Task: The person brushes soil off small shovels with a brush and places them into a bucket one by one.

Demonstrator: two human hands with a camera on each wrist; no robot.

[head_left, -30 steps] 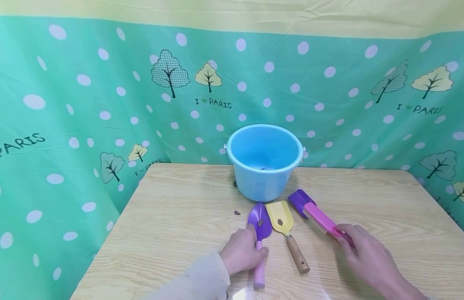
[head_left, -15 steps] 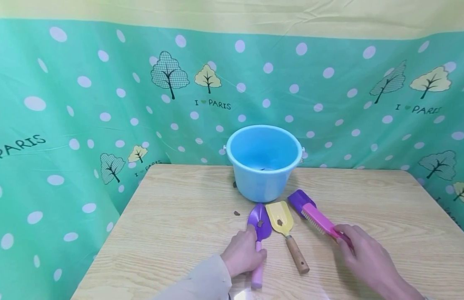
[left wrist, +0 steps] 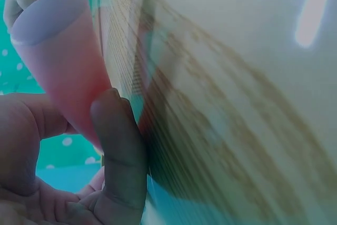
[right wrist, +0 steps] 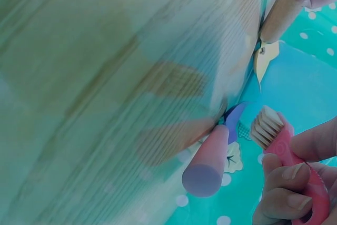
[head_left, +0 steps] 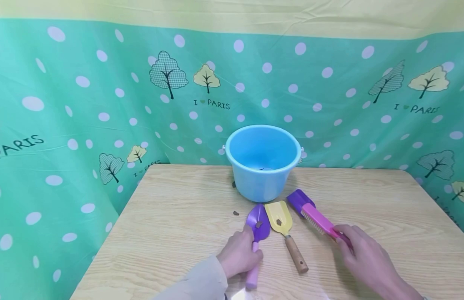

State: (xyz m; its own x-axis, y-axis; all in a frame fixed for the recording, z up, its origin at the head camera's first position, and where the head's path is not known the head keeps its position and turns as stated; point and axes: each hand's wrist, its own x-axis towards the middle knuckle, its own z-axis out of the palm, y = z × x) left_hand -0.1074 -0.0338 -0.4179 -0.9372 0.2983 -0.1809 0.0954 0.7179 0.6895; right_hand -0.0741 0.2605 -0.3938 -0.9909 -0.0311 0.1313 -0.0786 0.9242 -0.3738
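Note:
My left hand [head_left: 239, 252] grips a purple hand trowel [head_left: 263, 231] with a pale pink handle [left wrist: 68, 61]; thumb and fingers pinch that handle in the left wrist view. A small brown flake lies on its blade. In my right hand [head_left: 367, 254] is a pink bristle brush [head_left: 319, 218], bristles facing left. Just beyond its tip, a second purple shovel [head_left: 300, 198] lies on the table, its pink handle [right wrist: 210, 156] showing in the right wrist view. Between the hands lies a yellow shovel [head_left: 284, 212] with a wooden handle [head_left: 296, 254] and a brown flake in its scoop.
A light blue bucket [head_left: 259, 183] stands behind the tools, with something small and dark inside. One brown flake [head_left: 236, 213] lies on the wooden table [head_left: 171, 216], and another dark piece [head_left: 233, 184] sits beside the bucket. A green dotted curtain [head_left: 115, 83] hangs around the table.
The trowel's handle end has swung slightly left with my left hand. My right hand and the brush have stayed nearly still. The bucket and yellow shovel have not moved.

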